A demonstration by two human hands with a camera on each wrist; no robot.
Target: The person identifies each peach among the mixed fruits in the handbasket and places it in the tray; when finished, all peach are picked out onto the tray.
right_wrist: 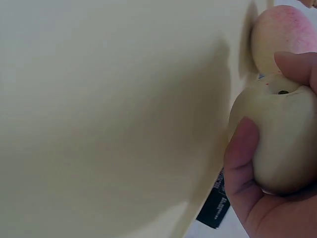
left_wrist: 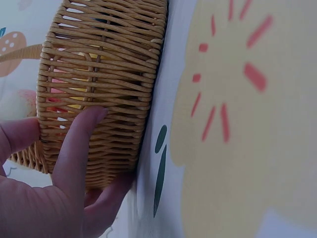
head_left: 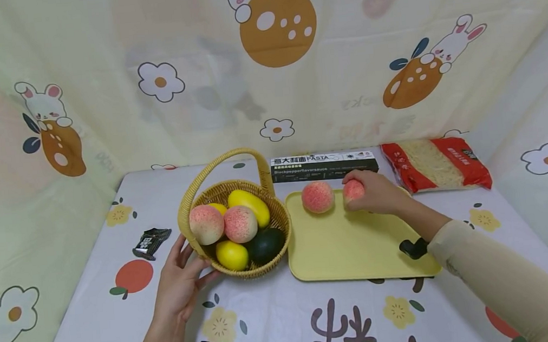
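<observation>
Right hand (head_left: 376, 192): fingers grasp round pink-cream peach (right_wrist: 285, 144); slackening risks drop. Left hand (head_left: 178, 282): fingers grip tan wicker basket (left_wrist: 126, 84); tugging risks spill.

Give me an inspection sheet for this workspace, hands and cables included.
Surface: white printed cloth.
Job's things: wicker basket holding two peaches, yellow fruits and a dark green fruit; yellow tray beside it, third peach at its far edge.
Clutter: pasta box behind the tray; red bag right of the box; small black packet left of the basket.
Hands: left hand holds the basket's side; right hand grips a fourth peach.
Cables: nothing seen.
Surroundings: printed curtain behind and at both sides.
</observation>
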